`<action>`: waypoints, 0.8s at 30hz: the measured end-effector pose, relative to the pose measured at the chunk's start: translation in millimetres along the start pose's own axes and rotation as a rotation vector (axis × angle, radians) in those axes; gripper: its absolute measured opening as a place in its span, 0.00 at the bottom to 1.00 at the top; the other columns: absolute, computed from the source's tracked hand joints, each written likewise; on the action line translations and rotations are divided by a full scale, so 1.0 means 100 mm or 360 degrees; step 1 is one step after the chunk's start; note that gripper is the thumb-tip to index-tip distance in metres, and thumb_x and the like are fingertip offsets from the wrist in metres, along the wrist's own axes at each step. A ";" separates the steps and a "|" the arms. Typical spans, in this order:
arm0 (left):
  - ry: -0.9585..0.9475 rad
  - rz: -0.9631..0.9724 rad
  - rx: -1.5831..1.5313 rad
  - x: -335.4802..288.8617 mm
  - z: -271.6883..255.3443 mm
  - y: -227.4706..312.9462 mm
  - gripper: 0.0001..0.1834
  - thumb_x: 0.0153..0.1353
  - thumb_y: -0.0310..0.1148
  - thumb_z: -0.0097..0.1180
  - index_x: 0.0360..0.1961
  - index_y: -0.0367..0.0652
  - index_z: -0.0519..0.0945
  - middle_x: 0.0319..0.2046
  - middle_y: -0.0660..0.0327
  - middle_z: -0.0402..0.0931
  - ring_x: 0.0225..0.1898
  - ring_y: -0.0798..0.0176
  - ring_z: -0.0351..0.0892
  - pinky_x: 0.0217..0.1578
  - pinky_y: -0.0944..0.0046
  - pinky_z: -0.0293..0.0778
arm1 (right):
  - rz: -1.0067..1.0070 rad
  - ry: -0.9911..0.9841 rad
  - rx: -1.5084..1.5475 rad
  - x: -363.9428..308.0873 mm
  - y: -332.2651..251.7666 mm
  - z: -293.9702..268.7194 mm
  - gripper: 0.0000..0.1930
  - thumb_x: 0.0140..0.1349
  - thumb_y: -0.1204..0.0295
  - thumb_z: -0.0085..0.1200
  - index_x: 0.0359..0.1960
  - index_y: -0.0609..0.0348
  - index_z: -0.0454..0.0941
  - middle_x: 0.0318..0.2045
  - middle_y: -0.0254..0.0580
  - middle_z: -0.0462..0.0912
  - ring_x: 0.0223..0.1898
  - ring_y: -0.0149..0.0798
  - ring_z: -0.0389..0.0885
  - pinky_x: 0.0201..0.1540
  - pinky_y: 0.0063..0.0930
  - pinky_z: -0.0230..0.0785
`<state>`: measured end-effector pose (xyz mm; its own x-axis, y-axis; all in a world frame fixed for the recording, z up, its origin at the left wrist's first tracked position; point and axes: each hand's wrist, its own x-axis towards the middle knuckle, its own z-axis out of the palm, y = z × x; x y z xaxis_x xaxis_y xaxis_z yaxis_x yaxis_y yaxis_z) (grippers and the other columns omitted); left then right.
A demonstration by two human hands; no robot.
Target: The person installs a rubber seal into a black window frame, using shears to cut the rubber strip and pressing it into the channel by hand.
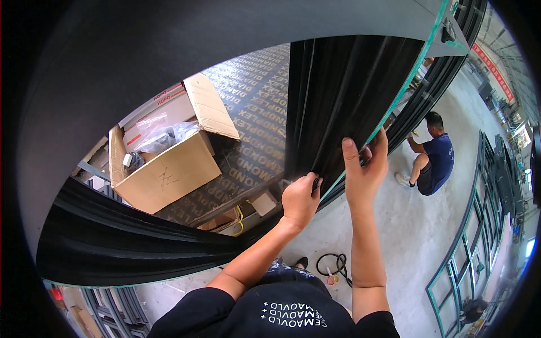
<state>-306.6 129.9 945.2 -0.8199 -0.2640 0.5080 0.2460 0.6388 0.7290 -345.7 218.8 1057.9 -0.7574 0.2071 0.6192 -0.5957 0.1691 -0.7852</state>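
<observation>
A large black profile frame [352, 73] with a teal strip along its outer edge stands in front of me. My left hand [300, 198] is closed close against the frame's near corner. Between its thumb and fingers a small dark bit shows, too hidden to name. Higher up the same side, my right hand [365, 169] grips the frame's edge. Its thumb lies on the inner black face, and the fingers bend round the teal-lined edge, partly out of sight.
Through the frame opening, an open cardboard box [169, 174] with plastic-bagged parts sits on a dark printed board [253, 112]. Orange-handled scissors [332, 277] and a black coiled cord [338, 262] lie on the floor. A person [437, 155] crouches at right, near more frames [470, 236].
</observation>
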 end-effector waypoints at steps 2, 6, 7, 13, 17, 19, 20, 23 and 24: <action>-0.0083 0.0044 0.0102 0.00 -0.02 0.00 0.06 0.51 0.27 0.59 0.31 0.42 0.76 0.22 0.53 0.75 0.26 0.46 0.75 0.26 0.53 0.70 | 0.0042 -0.0001 -0.0028 0.07 -0.03 0.00 0.30 0.56 0.72 0.63 0.57 0.71 0.65 0.43 0.47 0.78 0.38 0.34 0.77 0.41 0.26 0.70; -0.0121 0.0042 0.0167 0.02 -0.06 0.02 0.09 0.47 0.25 0.60 0.31 0.43 0.75 0.22 0.54 0.75 0.27 0.47 0.75 0.26 0.52 0.70 | -0.0064 0.0061 -0.0315 0.10 -0.09 0.04 0.26 0.56 0.72 0.63 0.55 0.69 0.68 0.40 0.47 0.79 0.40 0.36 0.79 0.44 0.26 0.71; -0.0120 0.0056 0.0178 0.02 -0.07 0.02 0.07 0.51 0.27 0.59 0.32 0.41 0.76 0.22 0.52 0.75 0.26 0.46 0.76 0.27 0.52 0.71 | -0.0068 0.0079 -0.0362 0.10 -0.11 0.05 0.26 0.56 0.72 0.63 0.55 0.69 0.68 0.40 0.48 0.79 0.39 0.36 0.79 0.43 0.25 0.71; -0.0229 0.0032 0.0178 -0.04 -0.03 0.00 0.07 0.54 0.28 0.58 0.34 0.40 0.75 0.24 0.50 0.76 0.29 0.44 0.76 0.29 0.51 0.71 | -0.0057 0.0103 -0.0339 0.15 -0.22 0.03 0.26 0.56 0.71 0.62 0.54 0.70 0.69 0.39 0.50 0.80 0.37 0.37 0.80 0.41 0.25 0.71; -0.0183 -0.0037 0.0113 -0.16 0.06 -0.08 0.07 0.55 0.28 0.57 0.34 0.39 0.75 0.25 0.49 0.76 0.30 0.43 0.76 0.30 0.50 0.71 | -0.0151 0.0055 -0.0542 0.15 -0.20 0.01 0.27 0.56 0.72 0.62 0.55 0.71 0.67 0.39 0.51 0.80 0.36 0.39 0.80 0.40 0.25 0.71; -0.0152 -0.0083 0.0080 -0.21 0.10 -0.15 0.06 0.56 0.29 0.57 0.32 0.38 0.74 0.25 0.49 0.76 0.29 0.43 0.76 0.29 0.50 0.71 | -0.0183 0.0006 -0.0506 0.10 -0.16 0.01 0.27 0.55 0.73 0.62 0.55 0.71 0.67 0.38 0.50 0.80 0.36 0.39 0.80 0.40 0.26 0.71; -0.0143 -0.0077 0.0077 -0.22 0.12 -0.19 0.06 0.56 0.29 0.57 0.32 0.38 0.74 0.25 0.49 0.76 0.29 0.43 0.76 0.29 0.50 0.71 | -0.0176 -0.0011 -0.0500 0.07 -0.14 0.00 0.28 0.55 0.74 0.62 0.56 0.71 0.67 0.37 0.50 0.80 0.36 0.39 0.80 0.40 0.26 0.71; -0.0126 -0.0052 0.0049 -0.26 0.18 -0.26 0.09 0.47 0.22 0.57 0.32 0.41 0.75 0.25 0.51 0.76 0.29 0.44 0.76 0.29 0.51 0.71 | -0.0112 -0.0056 -0.0508 -0.03 -0.06 -0.02 0.29 0.53 0.76 0.62 0.57 0.71 0.66 0.38 0.50 0.80 0.38 0.40 0.80 0.43 0.27 0.71; -0.0125 -0.0089 0.0062 -0.27 0.19 -0.26 0.09 0.47 0.22 0.57 0.32 0.41 0.75 0.25 0.51 0.76 0.29 0.44 0.76 0.29 0.51 0.71 | -0.0001 -0.0053 -0.0491 -0.06 -0.04 -0.04 0.30 0.52 0.76 0.62 0.57 0.71 0.65 0.39 0.51 0.80 0.39 0.41 0.80 0.43 0.27 0.70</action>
<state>-300.7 133.7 903.8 -0.8702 -0.2433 0.4285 0.1798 0.6528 0.7358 -337.3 221.0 1057.6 -0.7686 0.1760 0.6151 -0.4906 0.4549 -0.7432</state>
